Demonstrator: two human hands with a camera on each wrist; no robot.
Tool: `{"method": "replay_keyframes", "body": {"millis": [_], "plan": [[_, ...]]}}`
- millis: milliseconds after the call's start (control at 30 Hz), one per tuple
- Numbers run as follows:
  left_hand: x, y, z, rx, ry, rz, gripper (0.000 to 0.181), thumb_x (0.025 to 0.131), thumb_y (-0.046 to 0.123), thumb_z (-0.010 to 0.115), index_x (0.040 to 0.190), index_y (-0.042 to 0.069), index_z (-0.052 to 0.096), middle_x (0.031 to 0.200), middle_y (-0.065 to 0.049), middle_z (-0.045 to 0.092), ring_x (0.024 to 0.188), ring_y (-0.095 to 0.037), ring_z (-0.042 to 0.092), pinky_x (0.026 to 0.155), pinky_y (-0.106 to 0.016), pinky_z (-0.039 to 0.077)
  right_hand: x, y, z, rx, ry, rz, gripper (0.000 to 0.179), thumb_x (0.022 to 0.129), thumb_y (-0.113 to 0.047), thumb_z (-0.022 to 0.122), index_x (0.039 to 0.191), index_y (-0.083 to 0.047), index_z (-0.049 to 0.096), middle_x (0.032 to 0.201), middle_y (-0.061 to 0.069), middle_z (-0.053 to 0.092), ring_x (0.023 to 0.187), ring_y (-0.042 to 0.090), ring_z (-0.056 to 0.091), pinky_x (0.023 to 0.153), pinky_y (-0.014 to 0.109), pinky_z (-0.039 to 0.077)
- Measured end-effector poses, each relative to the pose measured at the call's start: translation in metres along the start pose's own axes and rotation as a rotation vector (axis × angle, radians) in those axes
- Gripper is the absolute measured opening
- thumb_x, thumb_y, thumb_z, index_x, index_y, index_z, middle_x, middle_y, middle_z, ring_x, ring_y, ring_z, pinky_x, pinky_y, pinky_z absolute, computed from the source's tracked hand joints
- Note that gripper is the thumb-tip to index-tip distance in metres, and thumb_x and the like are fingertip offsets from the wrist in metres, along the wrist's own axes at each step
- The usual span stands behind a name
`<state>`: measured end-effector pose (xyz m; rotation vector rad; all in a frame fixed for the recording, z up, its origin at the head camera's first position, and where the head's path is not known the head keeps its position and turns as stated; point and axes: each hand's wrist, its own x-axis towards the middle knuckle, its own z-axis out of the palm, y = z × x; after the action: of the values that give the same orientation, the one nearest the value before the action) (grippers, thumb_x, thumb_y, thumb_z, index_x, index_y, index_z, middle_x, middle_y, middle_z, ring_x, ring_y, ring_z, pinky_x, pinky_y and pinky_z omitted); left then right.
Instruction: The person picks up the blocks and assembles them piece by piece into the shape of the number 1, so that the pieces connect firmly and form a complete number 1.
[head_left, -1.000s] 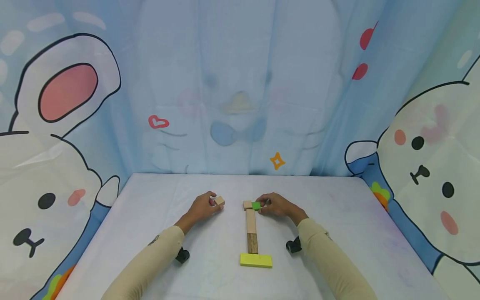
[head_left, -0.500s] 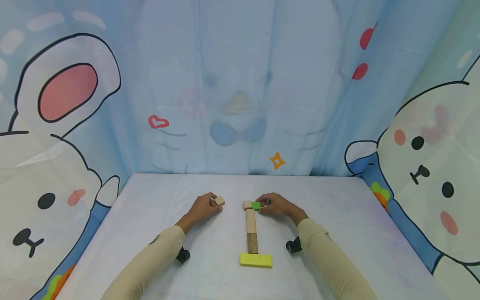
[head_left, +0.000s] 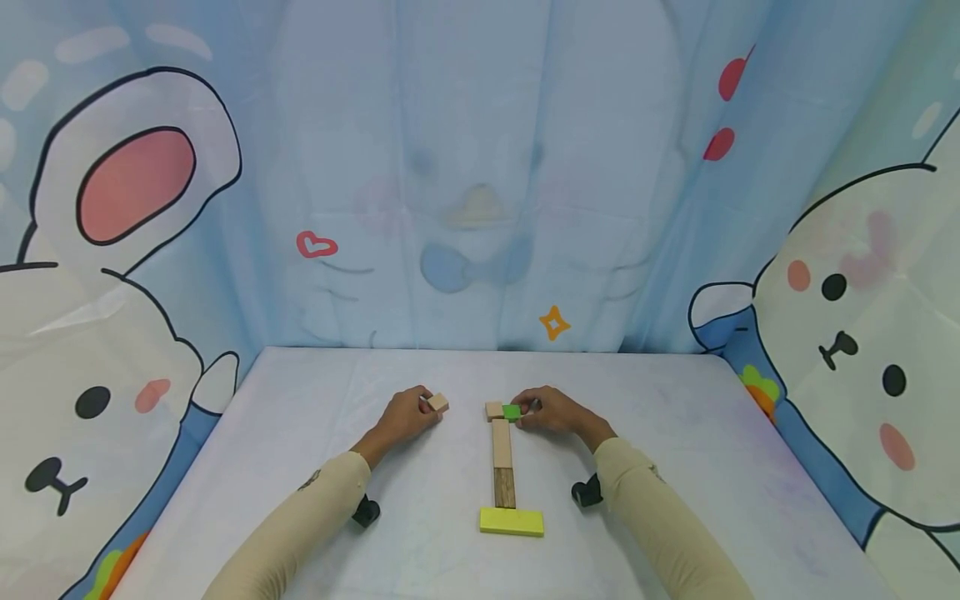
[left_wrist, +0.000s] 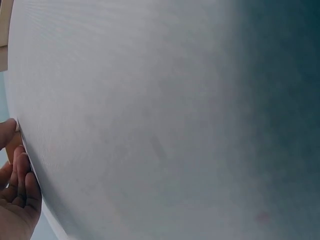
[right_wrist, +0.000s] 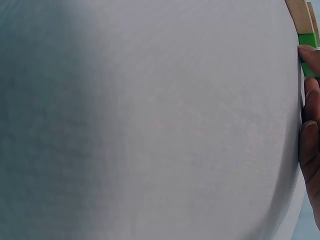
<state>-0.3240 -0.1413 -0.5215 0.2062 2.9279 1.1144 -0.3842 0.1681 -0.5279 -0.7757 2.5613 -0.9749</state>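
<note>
My left hand (head_left: 406,416) pinches a small natural wood block (head_left: 438,403), left of the row of blocks. In the left wrist view that block (left_wrist: 14,146) shows between thumb and fingers. My right hand (head_left: 553,411) pinches a small green block (head_left: 512,412) from its right side. The green block lies against another natural wood block (head_left: 494,411) at the far end of the row. Below these, a longer light block (head_left: 502,443) and a dark-grained wood block (head_left: 505,488) run in line towards a yellow block (head_left: 512,522) lying crosswise.
All the blocks are on a white-covered table (head_left: 420,517). A blue curtain (head_left: 480,125) with printed cartoon figures hangs behind it and at both sides. Black wrist cameras (head_left: 366,511) sit under the sleeves.
My left hand has drawn very slightly to the left with its wood block. The right hand and the row of blocks hold their places.
</note>
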Motion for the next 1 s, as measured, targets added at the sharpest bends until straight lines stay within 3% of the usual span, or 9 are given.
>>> {"method": "replay_keyframes", "body": {"millis": [1000], "plan": [[0.0003, -0.0027, -0.0002, -0.009, -0.012, 0.005, 0.035, 0.091, 0.014, 0.074, 0.12, -0.002, 0.063, 0.09, -0.007, 0.068, 0.081, -0.016, 0.061, 0.075, -0.033, 0.051, 0.0008, -0.0008, 0.0006, 0.0, -0.001, 0.028, 0.037, 0.088, -0.02, 0.078, 0.121, -0.006, 0.068, 0.1, 0.003, 0.063, 0.085, 0.015, 0.051, 0.075, 0.031, 0.044]]}}
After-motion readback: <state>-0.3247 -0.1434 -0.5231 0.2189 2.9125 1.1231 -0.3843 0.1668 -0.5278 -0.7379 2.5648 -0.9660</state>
